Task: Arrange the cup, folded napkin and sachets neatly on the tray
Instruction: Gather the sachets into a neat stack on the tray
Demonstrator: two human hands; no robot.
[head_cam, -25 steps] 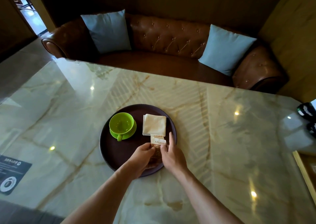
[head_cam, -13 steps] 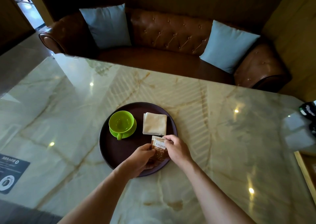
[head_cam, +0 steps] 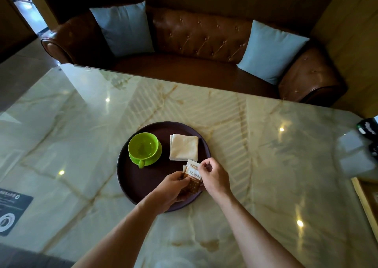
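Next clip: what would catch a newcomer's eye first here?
The bright green cup on its saucer, at the left of the dark round tray on the marble table. Right of it lies the folded napkin. Nearer, the left hand and right hand both hold the sachets.

Sachets [head_cam: 193,174], white upper half, brown lower half: gold print on white part, reads roughly "taikoo" on front sachet; same print on sachet behind, cut off by right hand [head_cam: 214,177] after "tai". Small gold mark before word, not legible.
Dark placard [head_cam: 12,212] on table [head_cam: 266,165], near left edge: white lettering and round emblem, too blurred to read.
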